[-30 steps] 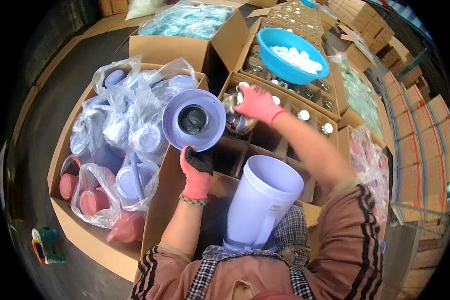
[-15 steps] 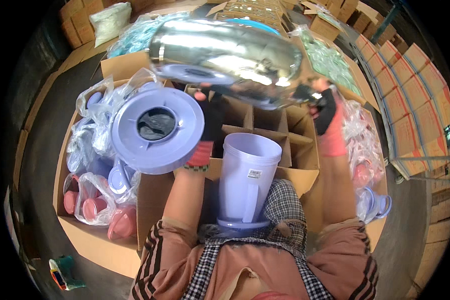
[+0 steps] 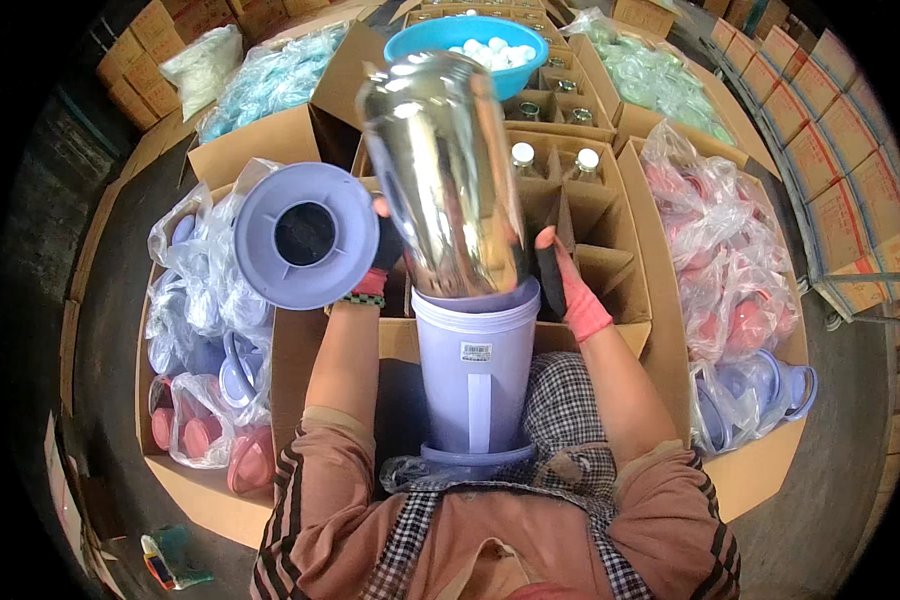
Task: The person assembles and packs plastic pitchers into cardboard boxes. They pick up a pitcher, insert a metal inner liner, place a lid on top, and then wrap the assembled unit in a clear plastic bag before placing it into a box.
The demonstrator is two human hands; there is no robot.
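Observation:
A silvered glass flask liner (image 3: 445, 180) stands slightly tilted, its lower end at the mouth of a light purple flask body (image 3: 478, 370). That body, with a handle on its front, stands upright close to my lap. My left hand (image 3: 382, 245), in a black and pink glove, holds a round purple collar (image 3: 345, 255) with a dark central hole; one fingertip shows beside the liner. Gloved as well, my right hand (image 3: 567, 288) is beside the liner's lower end and the body's rim, its thumb up and fingers apart. Whether it touches the liner is hard to make out.
Beyond the body is a divided carton (image 3: 620, 225) with white-capped liners. A blue basin (image 3: 425, 45) of white round pieces sits behind it. Bagged purple and pink parts fill a left carton (image 3: 205, 500); a right carton (image 3: 760, 490) holds more. Stacked boxes (image 3: 830, 130) stand far right.
The liner has swung from lying sideways to upright and come down to the body's mouth. My right hand has moved inward and down from its far end. The collar stays in my left hand.

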